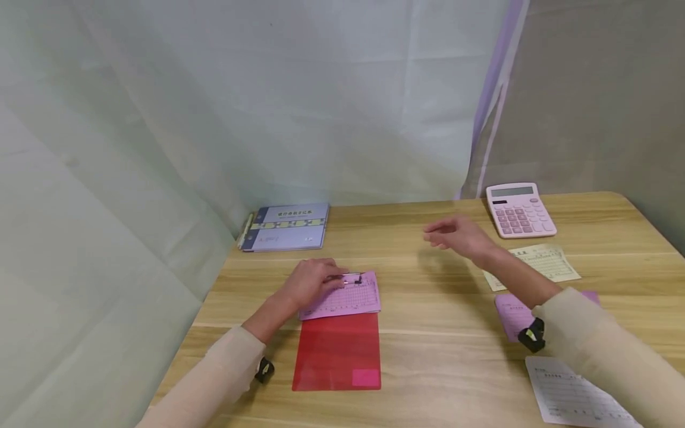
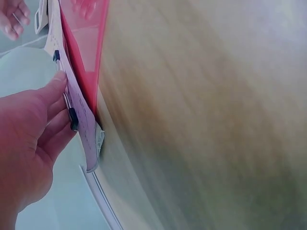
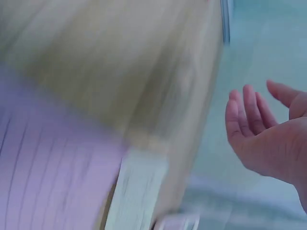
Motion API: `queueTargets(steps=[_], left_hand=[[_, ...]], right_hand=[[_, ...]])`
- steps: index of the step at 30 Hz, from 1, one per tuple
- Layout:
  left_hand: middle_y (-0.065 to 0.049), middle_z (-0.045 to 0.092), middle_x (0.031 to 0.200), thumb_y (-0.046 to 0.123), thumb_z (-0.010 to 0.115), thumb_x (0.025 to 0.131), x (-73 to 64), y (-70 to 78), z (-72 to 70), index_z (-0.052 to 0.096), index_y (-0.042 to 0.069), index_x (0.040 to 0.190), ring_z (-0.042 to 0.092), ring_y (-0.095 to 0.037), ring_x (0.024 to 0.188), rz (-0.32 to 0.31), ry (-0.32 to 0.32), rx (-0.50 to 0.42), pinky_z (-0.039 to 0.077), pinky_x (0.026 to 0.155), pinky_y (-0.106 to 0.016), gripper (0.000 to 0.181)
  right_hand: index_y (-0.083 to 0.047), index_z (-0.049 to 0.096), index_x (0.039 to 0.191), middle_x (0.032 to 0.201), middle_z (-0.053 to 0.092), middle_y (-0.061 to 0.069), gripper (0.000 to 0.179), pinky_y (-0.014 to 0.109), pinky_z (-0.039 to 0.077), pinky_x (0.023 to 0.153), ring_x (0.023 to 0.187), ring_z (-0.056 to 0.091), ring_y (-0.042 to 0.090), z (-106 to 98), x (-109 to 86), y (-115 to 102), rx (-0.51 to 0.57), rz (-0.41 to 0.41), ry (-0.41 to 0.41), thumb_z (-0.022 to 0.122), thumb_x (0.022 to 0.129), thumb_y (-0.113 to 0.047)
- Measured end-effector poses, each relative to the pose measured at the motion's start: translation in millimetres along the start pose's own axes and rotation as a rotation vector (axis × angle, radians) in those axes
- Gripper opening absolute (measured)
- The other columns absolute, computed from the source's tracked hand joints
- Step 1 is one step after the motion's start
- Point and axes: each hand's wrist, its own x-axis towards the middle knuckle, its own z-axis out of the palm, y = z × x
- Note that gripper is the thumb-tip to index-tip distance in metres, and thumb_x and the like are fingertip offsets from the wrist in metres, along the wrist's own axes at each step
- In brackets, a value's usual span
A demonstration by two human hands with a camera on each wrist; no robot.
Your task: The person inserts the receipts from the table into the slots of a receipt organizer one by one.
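A red clipboard point(image 1: 337, 351) lies on the table in the head view, with a pink form sheet point(image 1: 350, 300) over its upper part. Along the sheet's top edge runs a metal clip point(image 1: 350, 278) with black ends. My left hand point(image 1: 312, 284) grips this clip; in the left wrist view its thumb point(image 2: 56, 84) is on the clip, with the other fingers bent beside it. Raised above the table, my right hand point(image 1: 460, 238) holds nothing. Its fingers point(image 3: 252, 112) are loosely bent in the right wrist view.
At the back left is a blue account book point(image 1: 291, 227) with a pen point(image 1: 245, 230) beside it. A pink calculator point(image 1: 520, 211) stands back right. Below it are a yellow form point(image 1: 546, 264), a purple form pad point(image 1: 514, 318) and a white form point(image 1: 567, 392), partly under my right arm.
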Motion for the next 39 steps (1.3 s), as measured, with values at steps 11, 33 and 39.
queueTargets(steps=[11, 33, 39], left_hand=[[0.008, 0.072, 0.104, 0.03, 0.083, 0.095, 1.0, -5.0, 3.1, 0.08, 0.023, 0.127, 0.062, -0.011, 0.091, -0.028, 0.004, -0.072, 0.052, 0.086, -0.034, 0.032], [0.01, 0.072, 0.099, 0.028, 0.085, 0.093, 3.2, -6.5, 0.8, 0.082, 0.023, 0.124, 0.061, -0.011, 0.087, -0.014, 0.014, -0.124, 0.05, 0.083, -0.034, 0.032], [0.01, 0.071, 0.098, 0.028, 0.084, 0.094, 4.7, -5.3, -0.3, 0.081, 0.024, 0.125, 0.06, -0.012, 0.086, -0.023, 0.004, -0.113, 0.049, 0.082, -0.033, 0.032]], right_hand=[[-0.003, 0.061, 0.145, 0.126, 0.069, -0.009, 0.05, 0.029, 0.053, 0.092, 0.11, 0.063, 0.008, -119.8, -44.3, 50.9, -0.108, 0.039, 0.139, 0.067, 0.107, -0.035], [0.01, 0.053, 0.147, 0.148, 0.047, 0.041, 0.069, 0.048, 0.041, 0.093, 0.128, 0.046, 0.05, -183.7, -89.2, 130.0, -0.393, 0.2, 0.133, 0.057, 0.109, -0.048], [0.012, 0.062, 0.135, 0.125, 0.063, 0.032, 0.059, 0.028, 0.041, 0.07, 0.103, 0.051, 0.037, -175.6, -88.6, 137.2, -0.414, 0.171, 0.21, 0.063, 0.108, -0.041]])
